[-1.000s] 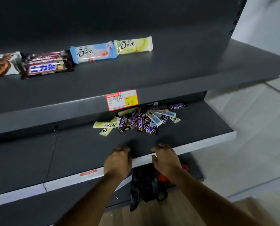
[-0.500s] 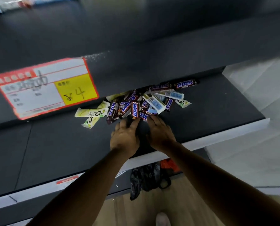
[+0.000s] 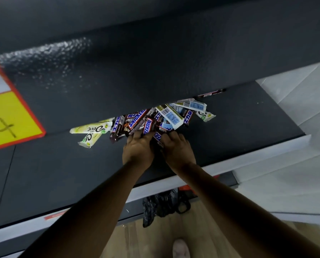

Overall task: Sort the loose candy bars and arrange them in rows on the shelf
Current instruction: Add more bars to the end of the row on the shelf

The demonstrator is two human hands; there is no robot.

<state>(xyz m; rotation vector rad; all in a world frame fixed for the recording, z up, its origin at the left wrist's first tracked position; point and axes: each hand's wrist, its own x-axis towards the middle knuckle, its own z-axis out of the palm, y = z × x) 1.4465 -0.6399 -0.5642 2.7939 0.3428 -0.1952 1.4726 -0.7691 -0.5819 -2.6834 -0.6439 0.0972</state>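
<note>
**Inspector:** Location of the stock?

**Assessor:** The pile of candy bars (image 3: 155, 120) lies unsorted toward the back of the lower shelf (image 3: 248, 123), partly hidden under the lip of the upper shelf (image 3: 174, 62). 2 pale-green Dove bars (image 3: 91, 129) lie just left of it. Blue-and-white bars (image 3: 171, 115) sit on top at the right, and Snickers bars (image 3: 136, 118) fill the middle.

**Inspector:** Hands?

**Assessor:** The left hand (image 3: 137, 148) and right hand (image 3: 177, 148) are side by side at the pile's near edge, fingers bent into the wrappers and touching them. The fingertips are buried, so I cannot tell whether either has closed on a bar.

**Inspector:** Recommendation for this step?

**Assessor:** In my judgement the step is drawing the heap forward for sorting. Rake it out from under the overhang in a shallow sweep, palms low, so nothing is pushed deeper. The wrappers look slick and overlap, so lifting 1 from the middle would likely scatter others. Take the top layer first, separate by wrapper into 3 groups, then lay rows with labels facing the same way.

**Inspector:** Risk?

**Assessor:** Bars sliding off the front edge. Keep the sweep short.
</note>
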